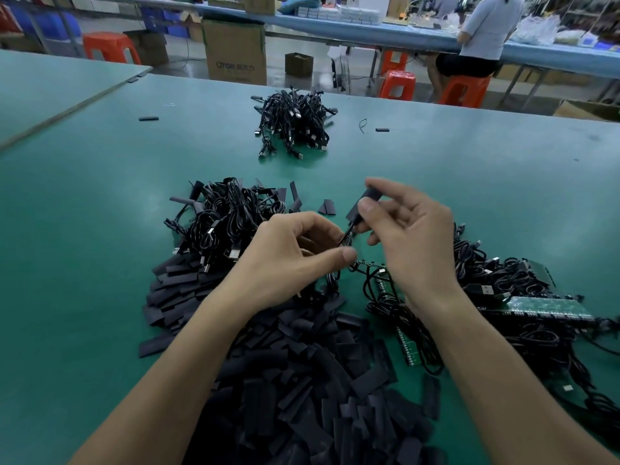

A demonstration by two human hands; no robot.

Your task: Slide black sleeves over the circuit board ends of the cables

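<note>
Nearest the lens, a heap of flat black sleeves [302, 397] spread over the green table mat [100, 196], lying under both forearms. Just above it, the left hand [288, 260], fingers curled, pinching a thin black cable [345, 237] between thumb and forefinger. Slightly higher and to the right, the right hand [412, 236], thumb and forefinger gripping one black tubular sleeve [364, 203], remaining fingers loosely spread. Sleeve tilted, lower end meeting the top of the cable just above the left fingertips, held in the air between the two hands and clear of the mat. Cannot tell whether a board end sits inside it.

Crowded on three sides. Behind the left hand, a tangle of black USB cables [221, 223] touching the heap. Under and right of the right wrist, a mass of coiled cables on green circuit board strips [550, 308], reaching the right edge of view. Farther back at mid-table, a separate bundle of black cables [295, 122], well apart.

Open green surface between near tangle and far bundle, and wide on the left up to the seam [67, 109] with a neighbouring table. Beyond the far edge, orange plastic stools [110, 47], a brown cardboard box [235, 52] and a seated person [483, 35].
</note>
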